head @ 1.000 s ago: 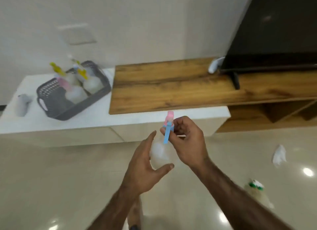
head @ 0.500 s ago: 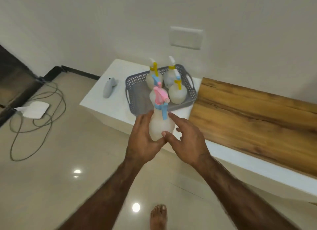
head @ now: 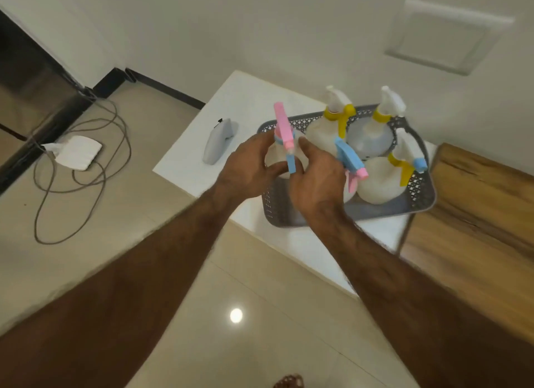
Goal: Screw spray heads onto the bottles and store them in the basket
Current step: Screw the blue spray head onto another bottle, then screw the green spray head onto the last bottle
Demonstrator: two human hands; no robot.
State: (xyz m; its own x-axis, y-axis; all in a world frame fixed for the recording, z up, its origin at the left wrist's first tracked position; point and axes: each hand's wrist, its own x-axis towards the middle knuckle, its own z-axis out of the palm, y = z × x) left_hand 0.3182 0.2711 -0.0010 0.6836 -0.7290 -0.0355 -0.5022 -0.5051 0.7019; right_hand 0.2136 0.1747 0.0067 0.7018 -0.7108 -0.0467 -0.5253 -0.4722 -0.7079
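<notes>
My left hand (head: 248,168) grips a cloudy white bottle (head: 274,159) with a pink spray head and blue trigger (head: 284,139), held over the near left part of the grey basket (head: 424,197). My right hand (head: 318,179) touches the bottle's right side with its fingertips. Inside the basket stand several white bottles: two at the back with yellow collars (head: 336,121) (head: 387,113), one at the right with a yellow and blue head (head: 404,162), and one with a blue and pink head (head: 351,162) partly hidden behind my right hand.
The basket rests on a white counter (head: 202,127), beside a grey handheld device (head: 218,145). A wooden top (head: 476,214) adjoins the counter on the right. On the tiled floor at left lie a white adapter (head: 78,153) and looped cables (head: 86,185). My foot (head: 289,382) shows at the bottom.
I have come closer to the counter. Both hands carried the pink-headed bottle forward from in front of the basket to over its near left part.
</notes>
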